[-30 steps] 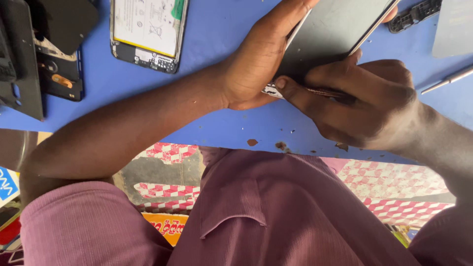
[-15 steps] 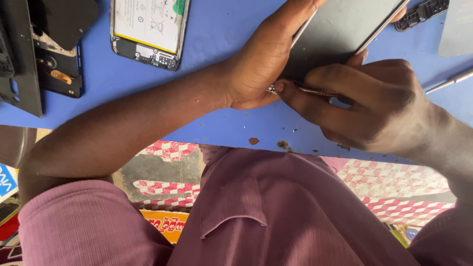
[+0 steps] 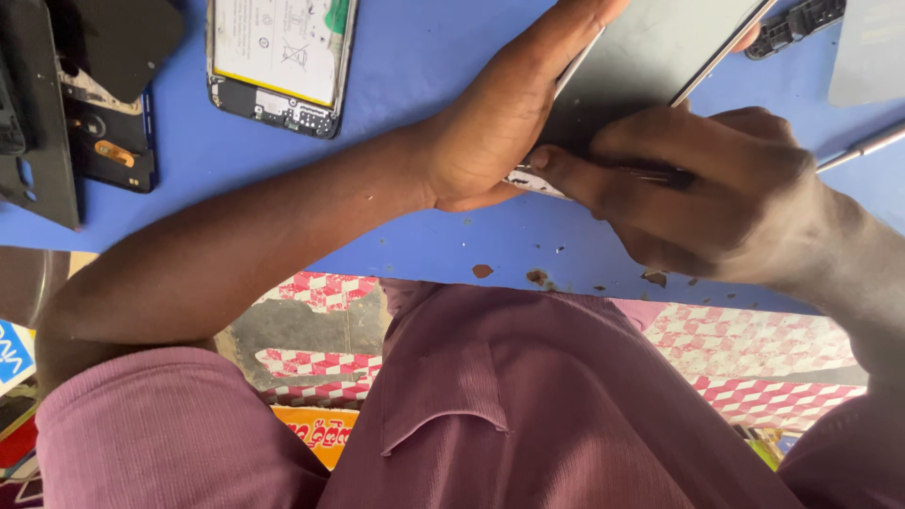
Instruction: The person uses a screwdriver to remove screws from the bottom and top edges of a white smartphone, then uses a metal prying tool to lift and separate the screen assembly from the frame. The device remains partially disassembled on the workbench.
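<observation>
1. The dark, flat, glossy phone panel with a pale metal edge lies tilted on the blue table, at its near edge just in front of your purple shirt. Take this panel as your landmark.
2. Your left hand is clamped along the panel's left long edge, palm against the frame, fingers reaching up past its top. Keep that grip firm so the panel cannot slide.
3. Your right hand is closed around a thin dark tool, pressed at the panel's near corner, and touches your left hand there. The tool's tip is hidden under your fingers, so you cannot tell how deep it sits.
4. To do this well, I judge you should keep the tool shallow and nearly flat to the seam, and lever gently; a steep angle could crack the glass or slip toward your left thumb.
5. Left of the panel lies an opened phone body with a white battery label; farther left are black phone parts.
6. Right of the panel rests a slim silver tool, and above it a small black part. Small chips speckle the table below the panel.
</observation>
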